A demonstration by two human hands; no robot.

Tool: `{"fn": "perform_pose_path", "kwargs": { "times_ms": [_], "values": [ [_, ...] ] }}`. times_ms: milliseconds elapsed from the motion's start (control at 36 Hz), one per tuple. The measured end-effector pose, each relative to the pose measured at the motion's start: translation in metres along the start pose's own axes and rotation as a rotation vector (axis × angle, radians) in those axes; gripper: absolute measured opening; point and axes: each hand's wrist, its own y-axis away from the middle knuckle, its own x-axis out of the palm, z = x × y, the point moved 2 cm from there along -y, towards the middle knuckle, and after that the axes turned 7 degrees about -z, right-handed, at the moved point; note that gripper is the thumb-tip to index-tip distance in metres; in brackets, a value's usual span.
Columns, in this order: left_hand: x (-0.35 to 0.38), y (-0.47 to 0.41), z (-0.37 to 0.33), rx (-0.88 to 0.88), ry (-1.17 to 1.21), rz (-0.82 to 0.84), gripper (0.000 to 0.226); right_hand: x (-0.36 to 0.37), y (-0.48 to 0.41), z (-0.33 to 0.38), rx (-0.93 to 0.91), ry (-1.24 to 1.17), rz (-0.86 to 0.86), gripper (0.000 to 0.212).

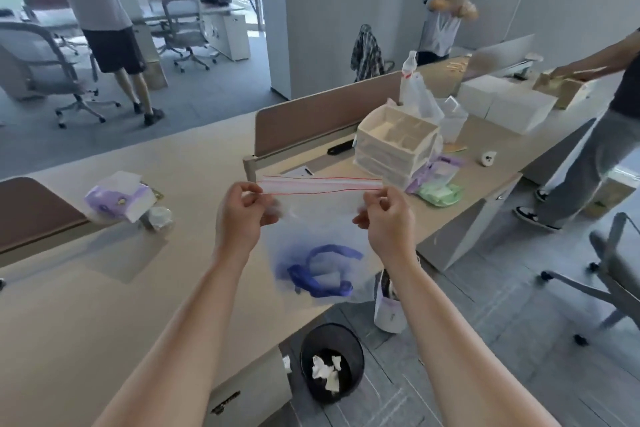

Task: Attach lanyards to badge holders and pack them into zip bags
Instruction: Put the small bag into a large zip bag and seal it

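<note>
An open office lies around me, with a long pale desk (104, 305) running under my arms and grey floor off its right edge. I hold a clear zip bag (322, 218) up in the air above the desk's near right corner. My left hand (239, 215) pinches the left end of its red-lined zip strip (322, 184) and my right hand (388, 215) pinches the right end, fingers curled on the plastic. The bag hangs down between my wrists. A blue lanyard (318, 274) lies coiled in its bottom. Something pale sits among the loops, too blurred for me to tell what it is. A purple tissue pack (117, 198) sits toward the desk's left edge, just beside a small crumpled white thing (160, 217). Beyond the brown partition (311, 121), a white drawer organiser (394, 146) stands on the next desk. A green packet (440, 192) lies near its front edge. On the floor below the corner stands a black waste bin (332, 362) with crumpled paper in it.
</note>
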Motion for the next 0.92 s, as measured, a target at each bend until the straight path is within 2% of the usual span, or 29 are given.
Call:
{"fn": "perform_pose_path", "kwargs": {
  "times_ms": [250, 639, 917],
  "values": [
    [0.038, -0.005, 0.001, 0.024, -0.078, -0.13, 0.013, -0.009, -0.059, -0.011, 0.038, -0.02, 0.109, 0.014],
    [0.072, -0.068, 0.046, -0.053, 0.028, -0.244, 0.014, 0.044, -0.15, -0.04, 0.001, 0.061, 0.224, 0.019],
    [0.107, -0.099, 0.051, -0.07, -0.013, -0.295, 0.01, 0.067, -0.214, -0.057, -0.025, 0.114, 0.267, 0.019]
  ]
}}
